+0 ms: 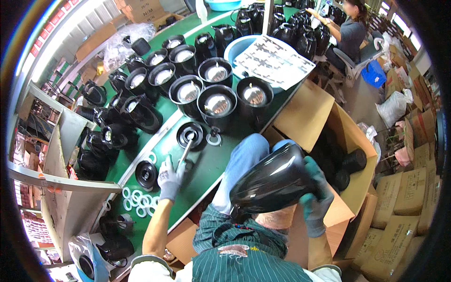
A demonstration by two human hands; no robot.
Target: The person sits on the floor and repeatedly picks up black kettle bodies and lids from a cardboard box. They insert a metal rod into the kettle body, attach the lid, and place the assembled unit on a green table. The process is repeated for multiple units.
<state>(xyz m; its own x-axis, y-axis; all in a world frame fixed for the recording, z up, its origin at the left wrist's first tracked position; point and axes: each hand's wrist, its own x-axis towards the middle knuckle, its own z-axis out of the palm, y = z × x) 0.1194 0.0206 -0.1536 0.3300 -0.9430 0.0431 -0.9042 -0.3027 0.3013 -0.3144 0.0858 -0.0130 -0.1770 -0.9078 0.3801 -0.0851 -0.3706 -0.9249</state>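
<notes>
My right hand (315, 199), in a green and grey glove, grips one end of a large glossy black jug body (270, 181). The jug lies tilted across my lap. Over the green table, my gloved left hand (170, 181) has its fingertips at the lower end of a slim metal rod (187, 149), seemingly pinching it. The rod's far end meets the middle of a round black lid part (184, 128). A second black lid part (146, 175) lies left of that hand. Several white ring gaskets (136, 199) are spread nearby, and another ring (213, 140) lies beside the first lid part.
Several black jugs with shiny liners (217, 101) stand farther along the green table (213, 162). A blue basin (232, 47) carries a patterned sheet (272, 61). At my right, an open carton (359, 141) holds black parts. A co-worker (352, 35) sits at the far right.
</notes>
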